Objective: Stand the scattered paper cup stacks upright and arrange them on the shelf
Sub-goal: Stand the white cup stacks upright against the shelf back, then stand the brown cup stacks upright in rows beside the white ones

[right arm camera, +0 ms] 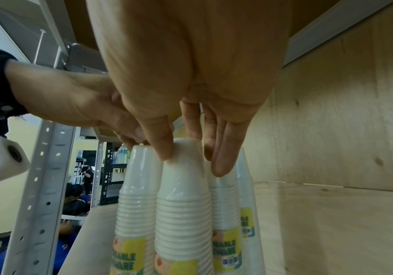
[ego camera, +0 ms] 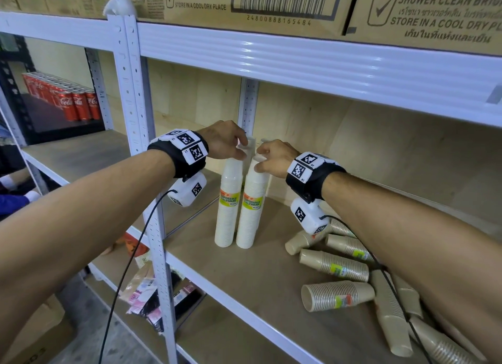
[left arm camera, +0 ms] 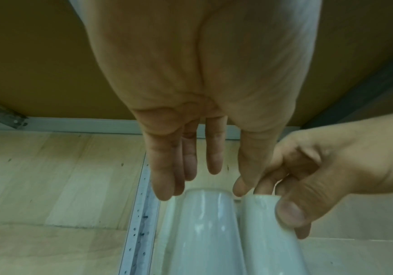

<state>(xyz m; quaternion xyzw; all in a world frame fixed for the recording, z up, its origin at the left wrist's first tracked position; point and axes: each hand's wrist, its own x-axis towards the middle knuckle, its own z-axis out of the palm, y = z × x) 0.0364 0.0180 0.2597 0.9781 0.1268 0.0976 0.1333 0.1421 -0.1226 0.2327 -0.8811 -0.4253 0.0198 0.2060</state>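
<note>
Two white paper cup stacks stand upright side by side on the wooden shelf board [ego camera: 260, 287], with two more white stacks [right arm camera: 226, 204] upright behind them. My left hand [ego camera: 241, 150] [left arm camera: 202, 193] pinches the top of the left stack [ego camera: 228, 209] [left arm camera: 202, 232] between its fingers and thumb. Beside it, my right hand [ego camera: 258, 160] [right arm camera: 191, 160] grips the top of the right stack [ego camera: 251, 214] [right arm camera: 181, 195], thumb in front and fingers behind. Several brown cup stacks [ego camera: 335, 266] lie on their sides at the right of the shelf, partly under my right forearm.
A white perforated post [ego camera: 160, 228] stands just left of the stacks, and the upper shelf beam [ego camera: 298, 54] with cardboard boxes runs overhead. Cola cans [ego camera: 78, 103] sit on a far shelf. Packets [ego camera: 152, 295] lie on the shelf below. Bare board lies in front of the white stacks.
</note>
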